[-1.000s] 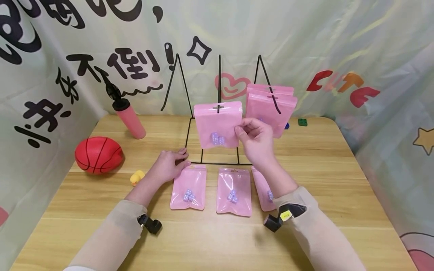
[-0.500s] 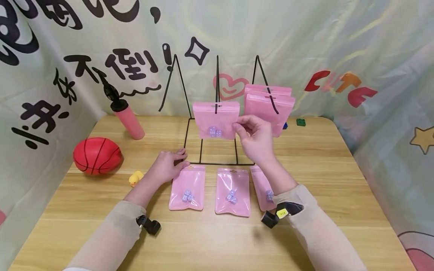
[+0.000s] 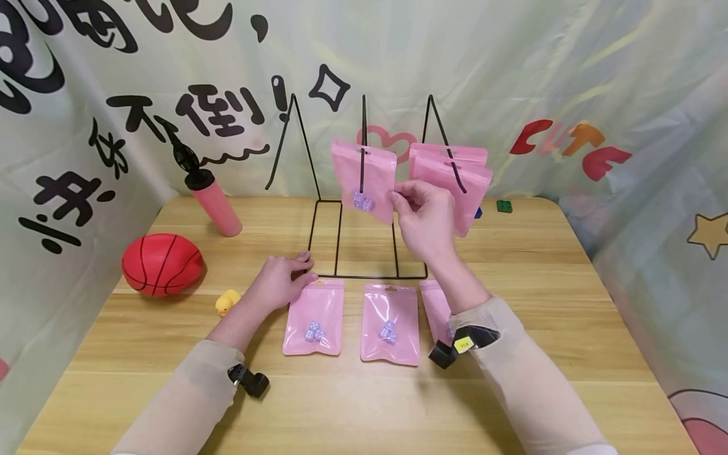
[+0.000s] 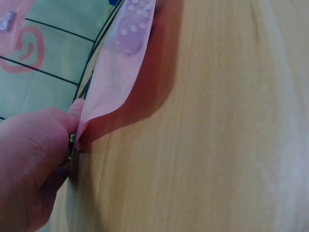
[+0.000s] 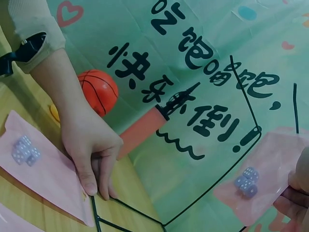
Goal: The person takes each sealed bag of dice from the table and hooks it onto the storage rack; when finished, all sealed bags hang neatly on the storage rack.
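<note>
My right hand pinches the right edge of a pink zip bag with small purple dice inside. This bag is at the middle prong of a black wire display rack, tilted, with the prong crossing in front of it. My left hand grips the rack's front left corner between thumb and fingers; in the left wrist view, the hand is beside the top edge of a pink bag lying flat. Two more pink bags hang on the right prong, partly behind my right hand.
In front of the rack lie a left bag, a middle bag and a right bag partly under my right forearm. To the left are a red ball, a yellow duck and a pink pump. A green block sits behind.
The pinched bag has risen, tilted and turned on the middle prong, its top now higher and farther back. My right hand has moved slightly up with it; the left hand stays at the rack corner.
</note>
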{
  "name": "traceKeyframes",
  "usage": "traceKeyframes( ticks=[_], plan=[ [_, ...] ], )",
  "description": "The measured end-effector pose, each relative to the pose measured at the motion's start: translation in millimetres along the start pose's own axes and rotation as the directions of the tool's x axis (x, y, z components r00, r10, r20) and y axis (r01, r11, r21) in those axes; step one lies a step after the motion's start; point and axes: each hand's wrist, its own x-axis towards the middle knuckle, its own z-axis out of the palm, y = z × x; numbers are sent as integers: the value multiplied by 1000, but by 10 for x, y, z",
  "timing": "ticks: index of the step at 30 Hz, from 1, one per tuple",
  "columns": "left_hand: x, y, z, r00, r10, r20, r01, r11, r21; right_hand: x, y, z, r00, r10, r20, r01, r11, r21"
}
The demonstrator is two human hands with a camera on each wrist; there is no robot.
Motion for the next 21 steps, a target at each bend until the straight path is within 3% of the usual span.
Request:
traceKeyframes(
  ticks=[12,21],
  plan=[
    [3,-18,1,1000,18,-4,-18,1000,2,91,-10,12,996,82,41,-82,997,-13],
    [-1,0,-6,1000,5,5,-5,1000,3,24,-10,-53,998,32,53,-31,999,-21]
  ],
)
